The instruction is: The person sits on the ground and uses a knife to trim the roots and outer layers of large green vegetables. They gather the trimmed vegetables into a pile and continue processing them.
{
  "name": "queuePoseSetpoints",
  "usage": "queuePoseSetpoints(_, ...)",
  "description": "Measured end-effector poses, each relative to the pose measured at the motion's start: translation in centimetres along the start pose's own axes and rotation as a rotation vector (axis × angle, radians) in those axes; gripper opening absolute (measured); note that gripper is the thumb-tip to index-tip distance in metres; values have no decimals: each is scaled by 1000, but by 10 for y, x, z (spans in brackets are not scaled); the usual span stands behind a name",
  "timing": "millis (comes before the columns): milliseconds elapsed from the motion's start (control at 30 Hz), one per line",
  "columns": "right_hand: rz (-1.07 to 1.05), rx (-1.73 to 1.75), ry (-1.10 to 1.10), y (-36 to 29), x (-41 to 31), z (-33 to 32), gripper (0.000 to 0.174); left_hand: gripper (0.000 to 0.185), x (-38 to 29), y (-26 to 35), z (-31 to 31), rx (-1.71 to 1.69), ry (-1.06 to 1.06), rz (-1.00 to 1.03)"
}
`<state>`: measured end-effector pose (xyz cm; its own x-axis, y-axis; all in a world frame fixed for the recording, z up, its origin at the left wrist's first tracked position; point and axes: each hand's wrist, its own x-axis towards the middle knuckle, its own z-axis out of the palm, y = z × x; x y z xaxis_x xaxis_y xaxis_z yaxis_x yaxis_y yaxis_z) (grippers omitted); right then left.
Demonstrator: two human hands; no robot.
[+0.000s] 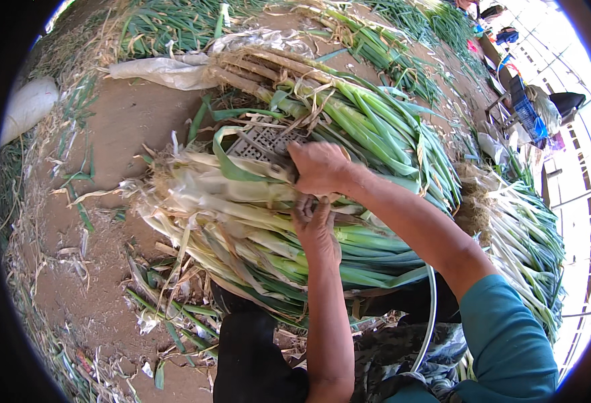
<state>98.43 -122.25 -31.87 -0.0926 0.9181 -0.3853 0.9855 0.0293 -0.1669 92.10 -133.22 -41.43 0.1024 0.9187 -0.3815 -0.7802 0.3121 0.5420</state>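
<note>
A large pile of long green onions (pixel 255 234) lies before me, its pale rooted ends to the left and its green leaves to the right. Low over the pile, my left hand (pixel 316 224) has thumb and fingers drawn together on a stalk; what they pinch is partly hidden. Just above it, my right hand (pixel 323 166) is a blurred fist around something dark and narrow, too smeared to name. Beyond my right hand lies another bundle of green onions (pixel 361 113), roots to the left. Between the two heaps shows a grey perforated plastic crate (pixel 263 143).
A thin pale hose (pixel 430 322) runs down past my lap. More green onions (pixel 512 242) are heaped at my right. White sacking (pixel 162 73) and a stuffed white sack (pixel 31 108) lie on the littered dirt floor (pixel 129 116). A blue crate (pixel 524 108) stands far right.
</note>
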Motion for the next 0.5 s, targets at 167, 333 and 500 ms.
queuePoseSetpoints(167, 63, 18, 9, 48, -1, 42, 52, 58, -4, -31, -13, 580, -69, 139)
queuePoseSetpoints(333, 114, 25, -1, 63, -64, 13, 46, 47, -15, -33, -15, 308, -191, 20)
queuePoseSetpoints(500, 266, 216, 169, 125, -150, -8, 45, 57, -7, -48, -26, 568, -155, 167)
